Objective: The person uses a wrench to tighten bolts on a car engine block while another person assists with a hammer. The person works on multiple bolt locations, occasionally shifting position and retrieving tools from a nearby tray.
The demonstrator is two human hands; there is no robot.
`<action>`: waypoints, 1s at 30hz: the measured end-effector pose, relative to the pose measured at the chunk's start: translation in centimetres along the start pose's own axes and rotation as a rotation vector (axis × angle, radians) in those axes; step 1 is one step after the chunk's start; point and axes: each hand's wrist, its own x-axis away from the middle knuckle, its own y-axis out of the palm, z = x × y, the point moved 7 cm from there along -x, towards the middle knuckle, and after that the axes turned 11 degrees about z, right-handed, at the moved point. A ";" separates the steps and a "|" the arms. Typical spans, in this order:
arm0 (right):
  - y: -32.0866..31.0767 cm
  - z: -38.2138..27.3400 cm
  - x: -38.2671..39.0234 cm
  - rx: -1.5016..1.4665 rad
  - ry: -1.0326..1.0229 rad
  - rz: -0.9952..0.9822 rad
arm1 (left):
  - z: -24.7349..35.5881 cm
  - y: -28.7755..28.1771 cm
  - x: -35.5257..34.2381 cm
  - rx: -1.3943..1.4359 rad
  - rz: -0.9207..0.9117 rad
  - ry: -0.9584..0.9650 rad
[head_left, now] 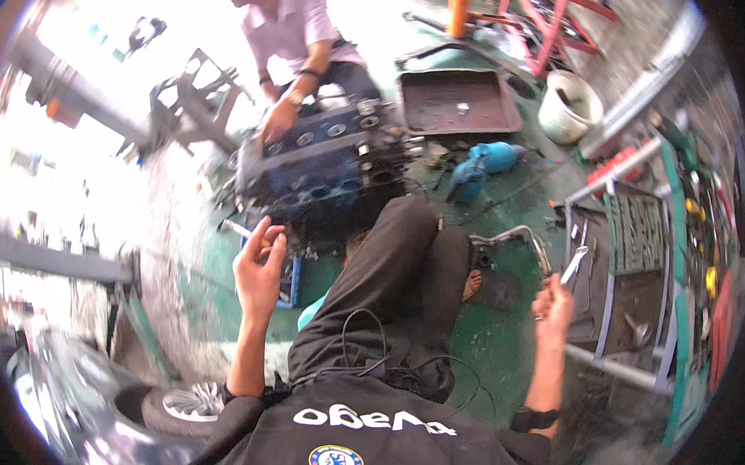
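My right hand (553,306) is closed around the end of a shiny wrench (573,265), beside the tool cart (611,318). Raised near the dark engine block (324,161), my left hand (259,272) has its fingers loosely apart and nothing in them. The block rests in front of my knees, its row of round bores upward. Across it, a co-worker's hand (279,120) reaches onto the block's far left side. Partly hidden behind my left hand is a blue-edged tray or case (291,279).
A rectangular brown drip pan (459,131) lies beyond the block, with a whitish bucket (567,112) to its right. Blue rounded equipment (484,168) sits on the green floor. A red metal frame (546,21) stands far right. A car wheel (189,405) is at lower left.
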 end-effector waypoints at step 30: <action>11.6 18.4 5.2 0.364 0.342 -0.328 | -22.2 -28.0 16.4 0.084 0.756 -0.458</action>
